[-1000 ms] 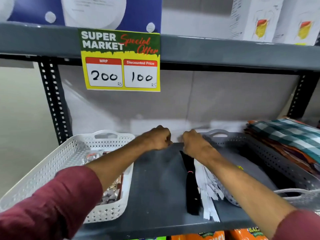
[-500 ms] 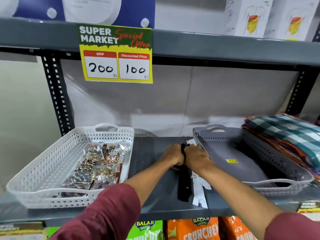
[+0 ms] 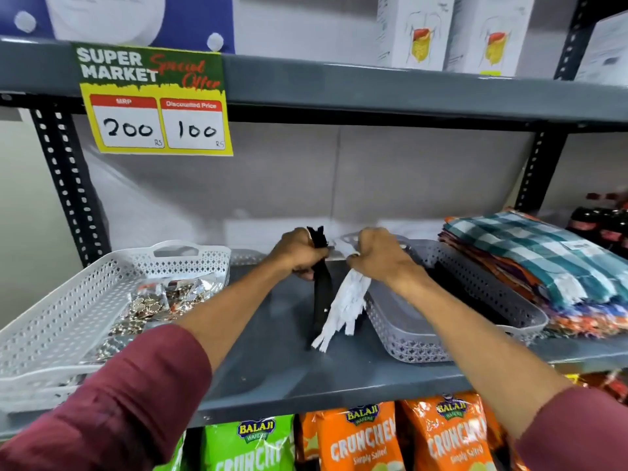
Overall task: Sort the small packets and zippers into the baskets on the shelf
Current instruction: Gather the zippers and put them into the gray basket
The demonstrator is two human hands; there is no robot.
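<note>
black zippers (image 3: 321, 294), white zippers (image 3: 346, 300), lifted

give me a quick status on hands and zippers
Left hand shut on black zippers. Right hand shut on white zippers. Grey basket beside them, nothing blocking.

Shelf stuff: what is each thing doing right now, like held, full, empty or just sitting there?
left hand: fist shut around the black zippers
right hand: shut on the white zippers
black zippers: bunched, lifted, hanging down
white zippers: bunched, lifted, ends dangling
white basket: on the shelf, holds shiny packets
shiny packets: piled in the white basket
grey basket: on the shelf, looks empty
checked cloths: folded, stacked
</note>
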